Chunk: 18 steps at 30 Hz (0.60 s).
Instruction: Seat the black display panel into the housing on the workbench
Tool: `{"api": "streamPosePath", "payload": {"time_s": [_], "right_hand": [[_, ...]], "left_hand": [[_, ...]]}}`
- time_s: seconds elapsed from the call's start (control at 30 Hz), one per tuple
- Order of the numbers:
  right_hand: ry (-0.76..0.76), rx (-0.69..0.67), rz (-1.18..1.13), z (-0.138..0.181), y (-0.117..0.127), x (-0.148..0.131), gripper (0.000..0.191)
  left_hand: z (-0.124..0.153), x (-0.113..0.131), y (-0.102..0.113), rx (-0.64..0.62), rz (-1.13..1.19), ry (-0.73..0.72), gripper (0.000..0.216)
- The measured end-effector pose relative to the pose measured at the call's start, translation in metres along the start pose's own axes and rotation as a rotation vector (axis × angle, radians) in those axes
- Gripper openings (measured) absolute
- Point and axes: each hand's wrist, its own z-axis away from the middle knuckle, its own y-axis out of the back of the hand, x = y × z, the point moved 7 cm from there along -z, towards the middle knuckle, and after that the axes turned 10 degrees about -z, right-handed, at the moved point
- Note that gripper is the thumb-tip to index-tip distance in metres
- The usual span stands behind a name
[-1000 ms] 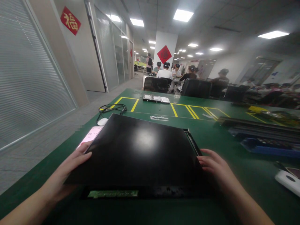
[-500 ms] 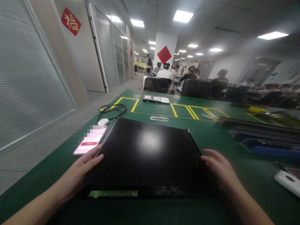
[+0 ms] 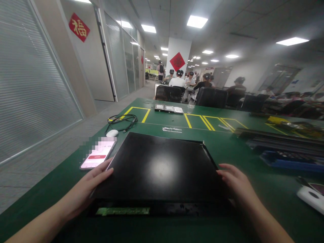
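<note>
A black LCD panel (image 3: 152, 162) lies before me over the green table, its glossy face up and reflecting a round light. Along its near edge runs a strip of green circuit board (image 3: 123, 211). A dark frame edge (image 3: 204, 145) shows at the far right corner, just past the panel. My left hand (image 3: 95, 179) grips the left side, thumb on top and fingers around the edge. At the right side my right hand (image 3: 234, 179) holds the edge between thumb and fingers, its index finger stretched forward; the lower fingers are partly hidden in shadow.
Left of the panel are a lit phone (image 3: 98, 157), a white mouse (image 3: 112, 133) and a coiled black cable (image 3: 124, 121). Several drives (image 3: 169, 108) lie at the back. To the right are dark bars with a blue part (image 3: 286, 160) and a white device (image 3: 310, 195).
The panel's far edge has dropped and come slightly nearer to me, uncovering a bit of the dark frame behind it. Both hands stay on its sides.
</note>
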Motion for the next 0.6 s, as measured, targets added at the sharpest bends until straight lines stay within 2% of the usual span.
{"api": "streamPosePath", "payload": {"time_s": [0.17,0.37,0.47,0.6], "right_hand": [[-0.040,-0.023,-0.020,0.001,-0.002,0.002,0.039],[-0.030,-0.031,-0.007,0.001,-0.003,0.001,0.035],[-0.031,-0.066,-0.014,-0.001,-0.004,0.005,0.035],[-0.051,-0.089,-0.004,-0.004,-0.005,0.014,0.038]], "left_hand": [[0.001,0.000,0.000,-0.030,0.003,0.014,0.082],[-0.008,-0.011,0.011,-0.083,0.115,0.047,0.072],[-0.006,-0.010,0.012,-0.045,0.102,0.064,0.066],[0.001,-0.001,0.004,-0.008,0.061,0.052,0.066]]}}
